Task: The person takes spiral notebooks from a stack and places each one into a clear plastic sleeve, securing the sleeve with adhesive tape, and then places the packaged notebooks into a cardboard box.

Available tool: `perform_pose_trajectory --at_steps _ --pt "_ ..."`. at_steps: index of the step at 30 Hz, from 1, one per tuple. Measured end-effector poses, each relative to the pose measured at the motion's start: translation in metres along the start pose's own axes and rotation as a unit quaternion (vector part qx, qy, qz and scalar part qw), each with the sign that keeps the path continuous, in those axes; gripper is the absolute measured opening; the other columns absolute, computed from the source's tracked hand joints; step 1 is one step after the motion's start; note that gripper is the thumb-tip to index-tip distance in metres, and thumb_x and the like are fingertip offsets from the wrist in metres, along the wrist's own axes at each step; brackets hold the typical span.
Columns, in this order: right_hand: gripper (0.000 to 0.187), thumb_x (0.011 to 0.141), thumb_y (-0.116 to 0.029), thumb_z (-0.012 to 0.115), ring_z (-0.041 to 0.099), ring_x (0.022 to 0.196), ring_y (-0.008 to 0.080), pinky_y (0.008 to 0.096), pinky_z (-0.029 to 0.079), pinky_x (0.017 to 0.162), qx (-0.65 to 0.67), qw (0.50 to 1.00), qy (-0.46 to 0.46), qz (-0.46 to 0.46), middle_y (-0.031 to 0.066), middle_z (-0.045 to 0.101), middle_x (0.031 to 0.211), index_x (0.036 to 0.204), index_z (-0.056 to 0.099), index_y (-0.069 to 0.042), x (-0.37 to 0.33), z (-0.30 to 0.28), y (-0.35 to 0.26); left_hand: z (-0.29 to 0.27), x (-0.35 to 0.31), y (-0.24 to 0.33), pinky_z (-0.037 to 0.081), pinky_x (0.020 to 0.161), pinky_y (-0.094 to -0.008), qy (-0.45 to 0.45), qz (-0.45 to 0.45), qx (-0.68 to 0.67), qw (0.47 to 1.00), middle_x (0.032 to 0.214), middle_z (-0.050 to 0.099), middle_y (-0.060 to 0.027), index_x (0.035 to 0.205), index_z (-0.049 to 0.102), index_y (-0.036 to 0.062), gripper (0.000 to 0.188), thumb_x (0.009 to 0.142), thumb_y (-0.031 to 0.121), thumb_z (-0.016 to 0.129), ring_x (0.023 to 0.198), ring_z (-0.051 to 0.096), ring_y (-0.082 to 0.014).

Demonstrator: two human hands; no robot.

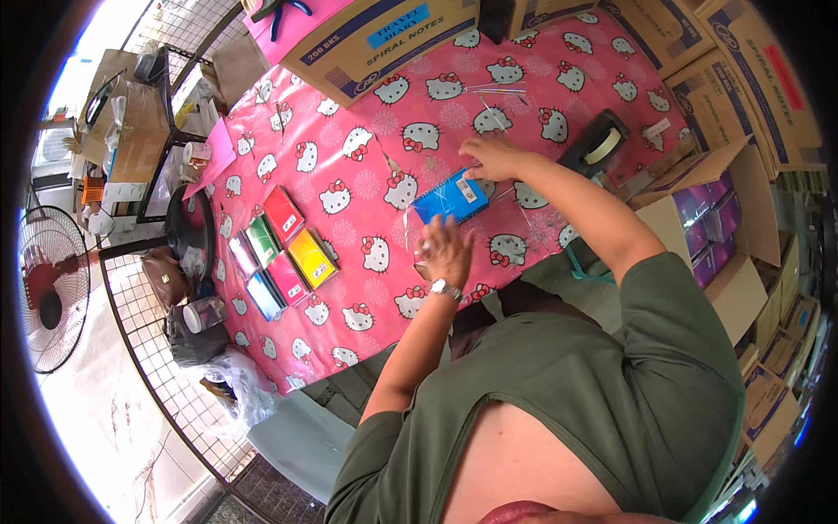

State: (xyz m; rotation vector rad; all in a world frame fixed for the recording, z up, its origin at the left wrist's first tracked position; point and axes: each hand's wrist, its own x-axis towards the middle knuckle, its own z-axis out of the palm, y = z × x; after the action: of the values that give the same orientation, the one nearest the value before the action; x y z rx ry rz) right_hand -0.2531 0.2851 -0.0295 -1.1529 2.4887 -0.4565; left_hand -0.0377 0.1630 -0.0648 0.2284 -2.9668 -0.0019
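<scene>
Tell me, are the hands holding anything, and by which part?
A firm hold can't be told: the left hand is at the lower left edge of the blue notebook, the right hand at its upper right end.

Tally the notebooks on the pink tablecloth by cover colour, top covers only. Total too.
Blue: 2 (separate blue notebook, grouped blue notebook)
Red or pink: 2 (upper notebook, lower notebook)
Green notebook: 1
Yellow notebook: 1
Pale notebook, exact colour unclear: 1
Total: 7
</scene>
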Motion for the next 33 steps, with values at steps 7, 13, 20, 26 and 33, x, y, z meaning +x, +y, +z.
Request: perform_pose_trajectory --at_steps 7,13,20,26,33 --pt "0.059 0.093 -0.057 0.039 0.062 0.085 0.0245 0.0398 0.049 0.074 0.243 0.942 -0.23 0.032 0.0152 0.065 0.087 0.092 0.067 -0.005 0.027 -0.042 -0.036 -0.039 0.015 -0.048 0.036 0.097 -0.041 0.072 0.026 -0.279 0.957 0.119 0.055 -0.0084 0.118 0.056 0.0122 0.046 0.074 0.01 0.069 0.112 0.05 -0.0276" --pt "0.046 0.094 -0.045 0.041 0.061 0.086 0.0194 0.0323 0.053 0.073 0.584 0.769 -0.229 0.121 0.0126 0.056 0.112 0.113 0.055 -0.005 -0.007 -0.01 -0.03 -0.035 0.024 -0.059 0.037 0.101 -0.033 0.038 -0.239 -0.778 0.58 0.128 0.055 -0.0145 0.141 0.04 0.0067 0.055 0.087 -0.002 0.046 0.119 0.049 -0.021" --pt "0.055 0.083 -0.007 0.06 0.055 0.105 0.0154 0.0333 0.047 0.092 0.549 0.829 -0.106 0.024 0.0079 0.05 0.128 0.135 0.044 -0.012 -0.074 0.006 -0.052 -0.042 0.055 -0.098 0.026 0.111 -0.0371 -0.155 -0.154 -0.851 0.478 0.139 0.045 -0.0175 0.134 0.04 -0.0103 0.056 0.082 0.008 0.037 0.129 0.042 -0.0247" --pt "0.046 0.082 -0.018 0.069 0.057 0.095 0.0148 0.0303 0.047 0.082 0.45 0.889 -0.005 0.084 0.0059 0.061 0.112 0.127 0.057 -0.012 -0.067 0.004 -0.076 -0.03 0.1 -0.117 0.03 0.104 -0.033 -0.368 -0.072 -0.751 0.544 0.124 0.055 -0.0078 0.138 0.044 0.0042 0.059 0.081 0.01 0.058 0.119 0.046 -0.0182" --pt "0.041 0.083 -0.022 0.07 0.055 0.089 0.0162 0.0298 0.045 0.079 0.43 0.893 0.124 0.057 0.005 0.059 0.104 0.122 0.062 -0.011 -0.072 0.022 -0.081 -0.035 0.126 -0.152 0.03 0.106 -0.0325 -0.418 0.016 -0.775 0.474 0.131 0.053 -0.0096 0.137 0.044 0.0019 0.058 0.082 0.008 0.061 0.124 0.046 -0.0198"
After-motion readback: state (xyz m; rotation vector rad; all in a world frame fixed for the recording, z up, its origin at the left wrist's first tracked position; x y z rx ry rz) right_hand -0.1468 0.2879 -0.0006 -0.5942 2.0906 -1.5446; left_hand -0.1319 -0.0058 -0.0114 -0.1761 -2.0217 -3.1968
